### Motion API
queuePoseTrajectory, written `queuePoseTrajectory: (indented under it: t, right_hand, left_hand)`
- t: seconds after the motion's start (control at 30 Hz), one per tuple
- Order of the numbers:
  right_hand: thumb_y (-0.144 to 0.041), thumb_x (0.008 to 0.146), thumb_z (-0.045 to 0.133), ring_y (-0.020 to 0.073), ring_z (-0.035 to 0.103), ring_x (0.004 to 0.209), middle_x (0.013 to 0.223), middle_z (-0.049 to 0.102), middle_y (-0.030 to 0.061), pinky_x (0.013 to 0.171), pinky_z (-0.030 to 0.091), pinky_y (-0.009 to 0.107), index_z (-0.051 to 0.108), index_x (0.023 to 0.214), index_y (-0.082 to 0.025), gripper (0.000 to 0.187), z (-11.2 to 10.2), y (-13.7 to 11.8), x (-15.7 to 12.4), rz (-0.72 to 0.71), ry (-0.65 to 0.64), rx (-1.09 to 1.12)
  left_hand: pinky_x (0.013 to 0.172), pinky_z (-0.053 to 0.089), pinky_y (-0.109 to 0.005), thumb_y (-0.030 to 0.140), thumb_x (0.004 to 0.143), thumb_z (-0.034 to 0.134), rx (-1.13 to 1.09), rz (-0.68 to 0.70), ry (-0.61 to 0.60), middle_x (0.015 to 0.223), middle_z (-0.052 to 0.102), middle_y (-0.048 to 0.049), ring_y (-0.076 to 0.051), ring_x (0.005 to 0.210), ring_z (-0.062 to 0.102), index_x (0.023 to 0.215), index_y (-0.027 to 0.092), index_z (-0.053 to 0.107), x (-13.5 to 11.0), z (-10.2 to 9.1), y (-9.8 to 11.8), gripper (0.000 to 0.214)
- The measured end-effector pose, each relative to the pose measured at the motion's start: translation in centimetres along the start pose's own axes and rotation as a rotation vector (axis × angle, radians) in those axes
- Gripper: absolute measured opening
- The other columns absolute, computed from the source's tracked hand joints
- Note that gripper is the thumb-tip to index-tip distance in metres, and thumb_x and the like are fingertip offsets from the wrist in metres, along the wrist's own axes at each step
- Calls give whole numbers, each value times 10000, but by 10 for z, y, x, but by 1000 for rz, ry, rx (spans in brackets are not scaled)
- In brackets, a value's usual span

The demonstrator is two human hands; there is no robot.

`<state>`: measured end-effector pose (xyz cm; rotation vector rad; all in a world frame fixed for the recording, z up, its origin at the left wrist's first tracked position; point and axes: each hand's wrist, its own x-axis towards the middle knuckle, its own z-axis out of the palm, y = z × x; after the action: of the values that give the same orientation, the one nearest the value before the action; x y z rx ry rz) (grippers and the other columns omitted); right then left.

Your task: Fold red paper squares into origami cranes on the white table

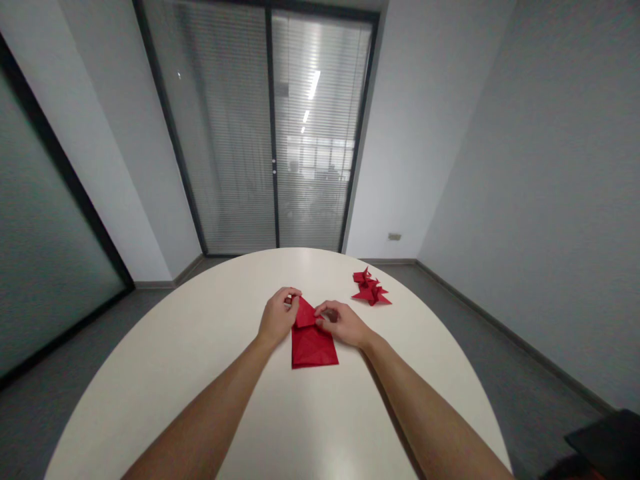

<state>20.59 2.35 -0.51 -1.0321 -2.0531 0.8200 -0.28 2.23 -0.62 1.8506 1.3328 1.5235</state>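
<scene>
A red sheet of paper (pixel 313 347), partly folded, lies on the round white table (pixel 210 360) in front of me. My left hand (pixel 278 319) pinches its upper left edge, fingers curled closed on the paper. My right hand (pixel 343 323) pinches the upper right part of the same sheet, where a flap is folded over. Both forearms reach in from the bottom of the view.
Two or three finished red folded paper figures (pixel 371 288) sit on the table to the right, beyond my right hand. Glass doors with blinds (pixel 270 133) stand behind the table. A dark object (pixel 607 440) shows at the bottom right, off the table.
</scene>
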Motion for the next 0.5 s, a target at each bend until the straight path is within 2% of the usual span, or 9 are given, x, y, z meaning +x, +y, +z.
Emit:
queuePoseTrajectory:
  t: [0.17,0.33,0.4,0.5]
  right_hand:
    - [-150,780,626,145,541,698,839,710,19,651,409,259,740,906,-184,174,-1,1,0,6,13,15]
    - [-134,785,606,145,575,714,803,695,5,668,428,256,686,889,-183,140,2,3,1,1,14,105]
    - [-171,813,620,145,586,731,805,681,-1,691,443,259,664,944,-184,140,3,3,1,-16,47,144]
    - [-225,839,642,146,599,728,807,688,-2,708,457,265,663,1100,-180,265,4,4,1,-2,40,161]
  left_hand:
    - [791,537,-299,137,866,535,19,31,-7,1009,725,-52,-179,895,681,968,199,677,0,3,-7,185]
    - [799,541,-303,151,882,549,-12,19,-16,1055,725,-51,-172,886,684,1058,214,651,0,3,-8,213]
    - [795,546,-305,172,893,560,-31,14,0,1064,728,-55,-172,877,687,1132,219,626,0,2,-7,253]
    - [800,552,-314,181,900,562,-25,23,22,1048,731,-60,-174,864,690,1140,214,623,0,2,-5,249]
